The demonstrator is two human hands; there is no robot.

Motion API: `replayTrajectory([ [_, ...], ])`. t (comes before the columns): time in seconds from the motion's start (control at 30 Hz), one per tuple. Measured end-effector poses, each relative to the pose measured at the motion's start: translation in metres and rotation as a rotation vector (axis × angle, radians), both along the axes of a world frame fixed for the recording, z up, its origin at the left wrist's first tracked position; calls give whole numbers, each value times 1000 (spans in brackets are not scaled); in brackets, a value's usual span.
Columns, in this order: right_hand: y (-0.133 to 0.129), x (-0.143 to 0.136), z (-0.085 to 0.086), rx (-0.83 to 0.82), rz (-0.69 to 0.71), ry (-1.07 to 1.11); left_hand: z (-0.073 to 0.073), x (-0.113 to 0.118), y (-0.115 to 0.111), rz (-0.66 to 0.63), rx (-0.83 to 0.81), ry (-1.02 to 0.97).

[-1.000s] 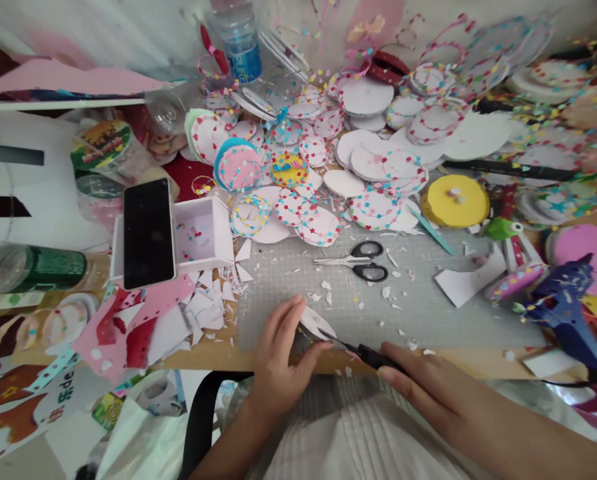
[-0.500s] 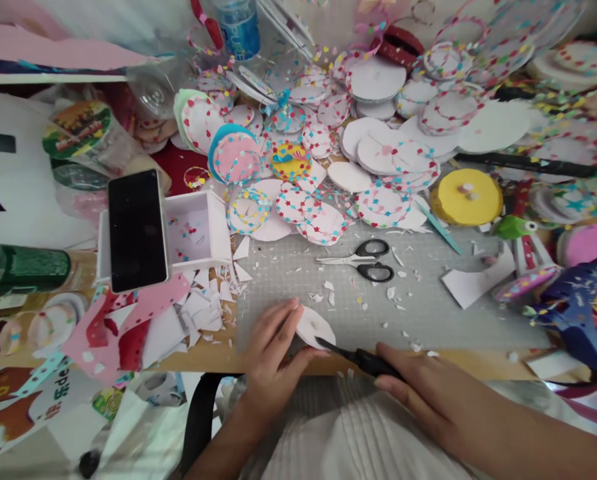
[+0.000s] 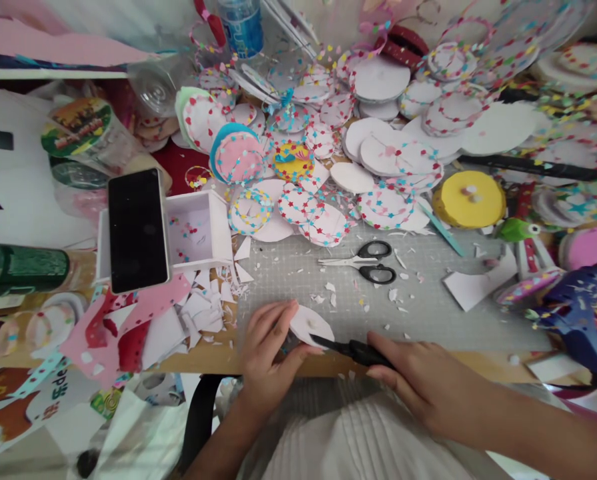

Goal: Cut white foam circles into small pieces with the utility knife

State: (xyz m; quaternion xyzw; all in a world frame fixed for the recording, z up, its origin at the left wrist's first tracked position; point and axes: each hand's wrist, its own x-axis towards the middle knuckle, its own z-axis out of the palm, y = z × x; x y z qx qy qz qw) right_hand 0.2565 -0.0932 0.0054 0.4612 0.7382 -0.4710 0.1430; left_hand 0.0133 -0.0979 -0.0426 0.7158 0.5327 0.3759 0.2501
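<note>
Between the fingertips and thumb of my left hand (image 3: 271,347) is a small white disc (image 3: 308,321), tilted, with a small pale lump near its middle. My right hand (image 3: 405,373) is wrapped round a black-handled tool (image 3: 361,353). Its narrow dark tip lies against the disc near the lower edge. I cannot tell whether it is a knife or scissors. Scissors with black handles (image 3: 373,261) lie on the grey cutting mat (image 3: 288,273) beyond both hands, touched by neither.
A white open box (image 3: 218,227) with a phone (image 3: 138,230) leaning across it stands at left. Behind are many star-trimmed discs and a yellow disc (image 3: 471,199). A blue glue gun (image 3: 578,313) lies at right. Paper scraps (image 3: 203,303) litter the mat and its left side.
My hands, the disc and the black tool have shifted slightly left. The disc is turned a little, and the tool's tip still rests against it.
</note>
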Motion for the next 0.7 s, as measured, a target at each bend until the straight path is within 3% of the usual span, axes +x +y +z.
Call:
replayTrajectory([
  [0.33, -1, -1, -4, 75, -16, 17, 4, -2, 4, 11, 8, 41],
  [0.7, -14, 13, 25, 15, -268, 24, -2, 31, -18, 119, 1, 41],
])
